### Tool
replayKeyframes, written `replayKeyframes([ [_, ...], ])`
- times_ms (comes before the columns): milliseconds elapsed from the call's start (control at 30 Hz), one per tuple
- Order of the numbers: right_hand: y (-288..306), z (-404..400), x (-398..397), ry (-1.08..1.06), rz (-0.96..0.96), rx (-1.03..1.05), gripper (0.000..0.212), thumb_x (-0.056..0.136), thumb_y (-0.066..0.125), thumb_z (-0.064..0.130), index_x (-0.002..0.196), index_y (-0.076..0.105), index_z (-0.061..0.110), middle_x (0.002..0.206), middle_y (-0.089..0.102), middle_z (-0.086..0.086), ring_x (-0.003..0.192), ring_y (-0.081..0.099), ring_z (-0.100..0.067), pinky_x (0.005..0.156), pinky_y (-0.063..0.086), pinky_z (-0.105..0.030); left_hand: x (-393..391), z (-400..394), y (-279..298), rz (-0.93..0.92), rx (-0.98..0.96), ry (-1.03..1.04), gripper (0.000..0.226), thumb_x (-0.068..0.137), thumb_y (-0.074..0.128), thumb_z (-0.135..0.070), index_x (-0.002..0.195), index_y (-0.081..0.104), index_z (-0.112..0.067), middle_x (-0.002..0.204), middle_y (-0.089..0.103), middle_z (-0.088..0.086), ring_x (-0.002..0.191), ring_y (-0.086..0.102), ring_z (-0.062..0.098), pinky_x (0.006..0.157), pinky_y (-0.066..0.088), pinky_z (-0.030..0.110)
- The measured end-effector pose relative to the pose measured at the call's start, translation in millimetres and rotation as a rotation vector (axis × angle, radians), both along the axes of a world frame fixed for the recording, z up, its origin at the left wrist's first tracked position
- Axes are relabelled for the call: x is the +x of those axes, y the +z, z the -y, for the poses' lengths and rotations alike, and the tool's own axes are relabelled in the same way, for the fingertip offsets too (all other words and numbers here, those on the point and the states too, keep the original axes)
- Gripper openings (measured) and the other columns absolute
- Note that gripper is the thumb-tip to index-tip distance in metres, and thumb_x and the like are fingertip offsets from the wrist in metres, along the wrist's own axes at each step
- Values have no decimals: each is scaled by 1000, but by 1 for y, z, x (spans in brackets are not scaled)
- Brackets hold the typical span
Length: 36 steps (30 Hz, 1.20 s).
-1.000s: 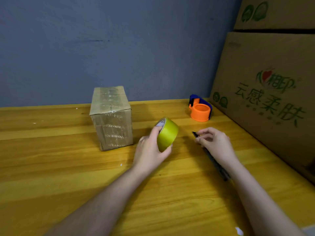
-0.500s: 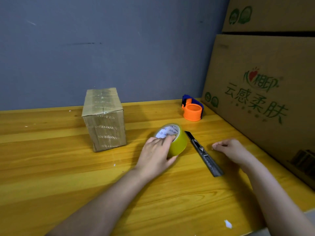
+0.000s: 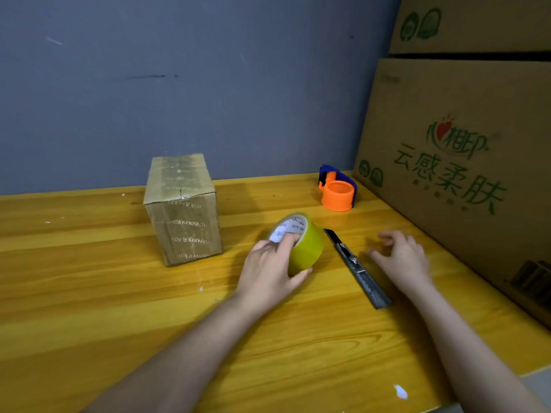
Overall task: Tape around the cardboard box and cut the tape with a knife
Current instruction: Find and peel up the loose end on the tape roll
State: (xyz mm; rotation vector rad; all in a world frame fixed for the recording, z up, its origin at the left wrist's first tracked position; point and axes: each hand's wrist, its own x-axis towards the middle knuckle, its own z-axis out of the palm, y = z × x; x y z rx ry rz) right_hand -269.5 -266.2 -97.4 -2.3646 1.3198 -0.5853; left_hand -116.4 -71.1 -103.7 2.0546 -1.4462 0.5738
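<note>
Left hand (image 3: 269, 272) clamped on the yellow-green tape roll (image 3: 301, 242), tilted on the wooden table (image 3: 89, 308); right hand (image 3: 401, 257) fingers apart, holding nothing, just beside the knife (image 3: 356, 268). Risk: catching the blade end in a blind grab, or tape sticking to itself. Farther off, cardboard box (image 3: 183, 208) upright, orange dispenser (image 3: 338, 192), big cartons (image 3: 465, 162), grey-blue wall (image 3: 208, 84)

Left of box (image 3: 183, 208): bare worktop (image 3: 74, 263), open out to 9 o'clock.
Box to roll (image 3: 301, 245): narrow clear strip.
Right hand (image 3: 402, 257): hemmed by the knife (image 3: 356, 268) at 9 o'clock and big cartons (image 3: 465, 162) at 3 o'clock.
12 o'clock: wall (image 3: 208, 84), with the dispenser (image 3: 337, 192) in the corner.
6 o'clock: worktop clear between the forearms.
</note>
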Motion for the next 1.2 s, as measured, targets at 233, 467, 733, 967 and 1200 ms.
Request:
replayKeyframes([
  [233,39,-69,45,544,474,-253,28,90,56,31,116,59,23,116,60,6,109,54,-10,96,45,-33,-1,-6,7,-621,-233,14,53,65,79,-43,93,38,-23,81,64,0,76,61,29,67,50,38],
  [467,26,-105,87,785,471,-301,32,88,59,32,118,63,24,125,57,7,117,51,-10,101,37,-20,11,-8,5,-800,-313,-89,44,59,69,-30,88,38,-22,76,50,-13,66,49,-10,60,38,10],
  [733,20,-103,86,749,628,-223,30,82,68,28,110,66,18,117,61,8,114,54,-6,93,47,-32,12,-6,2,-777,-311,-84,45,58,64,-38,93,41,-23,77,54,-11,74,55,16,69,46,37],
  [967,19,-103,82,745,716,-77,29,77,74,17,105,69,17,114,63,6,113,56,-5,90,48,-30,9,-8,4,-703,-273,-83,47,56,61,-46,93,38,-28,76,58,-4,77,59,31,65,50,46],
  [1200,19,-110,82,723,714,-40,21,76,74,14,95,70,21,113,62,7,113,55,-4,91,45,-29,10,-10,4,-725,-272,-89,44,57,62,-45,90,38,-29,74,56,-8,70,55,19,65,49,44],
])
